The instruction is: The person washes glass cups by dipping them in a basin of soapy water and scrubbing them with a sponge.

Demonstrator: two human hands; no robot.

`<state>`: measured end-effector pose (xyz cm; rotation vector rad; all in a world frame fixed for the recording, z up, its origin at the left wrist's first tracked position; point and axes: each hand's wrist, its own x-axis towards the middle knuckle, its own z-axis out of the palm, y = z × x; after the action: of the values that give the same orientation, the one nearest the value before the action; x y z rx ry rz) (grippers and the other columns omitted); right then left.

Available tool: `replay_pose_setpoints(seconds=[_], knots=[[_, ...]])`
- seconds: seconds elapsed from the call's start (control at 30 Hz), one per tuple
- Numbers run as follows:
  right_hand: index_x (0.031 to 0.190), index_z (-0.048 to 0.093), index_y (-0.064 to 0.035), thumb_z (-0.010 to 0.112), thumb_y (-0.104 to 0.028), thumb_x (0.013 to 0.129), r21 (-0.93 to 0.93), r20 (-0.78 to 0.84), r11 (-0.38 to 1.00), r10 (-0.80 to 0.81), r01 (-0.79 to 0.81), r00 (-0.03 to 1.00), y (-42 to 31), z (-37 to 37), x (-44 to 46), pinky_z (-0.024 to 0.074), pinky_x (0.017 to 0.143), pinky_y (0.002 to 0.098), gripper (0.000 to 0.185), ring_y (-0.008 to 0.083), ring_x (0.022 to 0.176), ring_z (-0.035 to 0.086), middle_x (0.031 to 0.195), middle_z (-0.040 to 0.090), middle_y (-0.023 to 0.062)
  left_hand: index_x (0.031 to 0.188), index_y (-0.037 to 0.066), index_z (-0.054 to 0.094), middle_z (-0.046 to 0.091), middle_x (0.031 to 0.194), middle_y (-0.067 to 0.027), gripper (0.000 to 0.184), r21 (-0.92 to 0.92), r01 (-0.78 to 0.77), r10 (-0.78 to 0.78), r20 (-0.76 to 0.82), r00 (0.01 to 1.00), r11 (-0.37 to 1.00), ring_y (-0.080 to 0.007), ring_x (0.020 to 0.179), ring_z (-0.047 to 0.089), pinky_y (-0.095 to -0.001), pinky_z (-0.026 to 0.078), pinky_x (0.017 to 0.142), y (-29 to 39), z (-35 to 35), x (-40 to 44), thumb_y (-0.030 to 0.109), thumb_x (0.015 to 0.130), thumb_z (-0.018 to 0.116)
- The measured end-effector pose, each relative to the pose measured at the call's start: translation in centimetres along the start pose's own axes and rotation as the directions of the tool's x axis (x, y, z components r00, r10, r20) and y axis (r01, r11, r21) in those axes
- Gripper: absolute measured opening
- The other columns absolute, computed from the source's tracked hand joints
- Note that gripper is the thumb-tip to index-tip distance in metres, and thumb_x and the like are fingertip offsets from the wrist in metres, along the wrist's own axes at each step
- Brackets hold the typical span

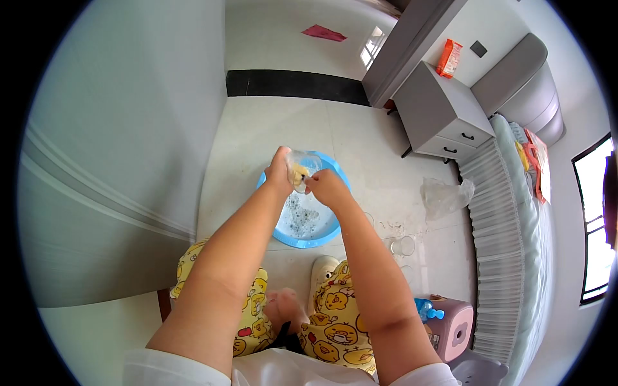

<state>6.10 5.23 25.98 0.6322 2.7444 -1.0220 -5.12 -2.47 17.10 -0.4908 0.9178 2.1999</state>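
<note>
A blue basin (299, 244) of sudsy water stands on the floor in front of my feet. Above it, my left hand (279, 172) is wrapped round a clear glass (310, 160), tilted on its side. A pale yellow sponge-like piece (299, 175) with a dark spot shows at or inside the glass. My right hand (329, 188) is closed at the glass's near side, its fingertips pinched against the yellow piece. Whether that piece has a handle is hidden by the fingers.
Right of the basin, a drinking glass (402, 246) stands on the floor near a clear plastic bag (446, 198). A pink stool (456, 329) and a blue-capped bottle (427, 310) are by my right arm. The bed (499, 251) and grey nightstand (438, 112) line the right side.
</note>
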Motion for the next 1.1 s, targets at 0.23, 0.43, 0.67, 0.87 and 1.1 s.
replay_pose_setpoints(seconds=[0.23,0.43,0.67,0.87,1.1], knots=[[0.076,0.067,-0.0093,0.055,-0.033,0.081,-0.210,-0.264,0.960,0.128,-0.186,0.956,0.5,-2.3,-0.2,0.0469,0.067,0.0383,0.027,0.0277,0.075,0.060,0.076,0.064,0.0117,0.088,0.006,0.053,0.057,0.084,-0.0087,0.034,0.270,0.020,-0.053,0.117,0.992,0.963,-0.0208,0.073,0.055,-0.0339,0.046,0.062,-0.5,-0.1,0.2,0.036,0.078,0.039],[0.083,0.066,-0.0085,0.054,-0.031,0.081,-0.325,-0.254,0.909,0.183,-0.262,0.950,0.1,-1.3,-0.8,0.0477,0.071,0.0385,0.026,0.0283,0.081,0.060,0.081,0.064,0.0111,0.091,0.005,0.052,0.058,0.092,-0.0110,0.036,0.094,0.044,-0.054,0.108,0.993,0.995,-0.0227,0.083,0.057,-0.0354,0.046,0.069,-1.1,0.1,0.9,0.036,0.078,0.039],[0.067,0.067,-0.0049,0.055,-0.030,0.078,-0.111,0.139,0.988,0.119,-0.104,0.983,0.2,-0.9,-0.4,0.0466,0.066,0.0385,0.030,0.0301,0.073,0.060,0.076,0.064,0.0149,0.085,0.008,0.050,0.051,0.077,-0.0091,0.031,-0.043,-0.029,0.030,0.030,0.999,0.999,-0.0245,0.069,0.051,-0.0407,0.042,0.058,0.3,0.6,-0.5,0.037,0.074,0.046],[0.070,0.065,-0.0031,0.053,-0.028,0.082,0.222,0.082,0.972,0.066,-0.082,0.995,-0.1,-3.5,-1.5,0.0355,0.052,0.0304,0.030,0.0150,0.054,0.042,0.059,0.048,0.0033,0.089,0.009,0.051,0.054,0.085,-0.0082,0.033,-0.100,-0.058,0.084,0.276,0.957,0.993,-0.0242,0.080,0.054,-0.0373,0.045,0.069,1.4,1.7,-3.0,0.039,0.075,0.049],[0.073,0.065,-0.0012,0.053,-0.026,0.081,0.177,-0.049,0.981,0.092,-0.082,0.995,1.6,-6.5,-3.8,0.0365,0.054,0.0298,0.029,0.0139,0.055,0.043,0.059,0.049,0.0036,0.097,0.008,0.049,0.054,0.087,-0.0091,0.040,-0.130,-0.049,0.081,0.261,0.962,0.990,-0.0251,0.081,0.054,-0.0371,0.044,0.072,1.8,1.9,-3.4,0.041,0.075,0.046]])
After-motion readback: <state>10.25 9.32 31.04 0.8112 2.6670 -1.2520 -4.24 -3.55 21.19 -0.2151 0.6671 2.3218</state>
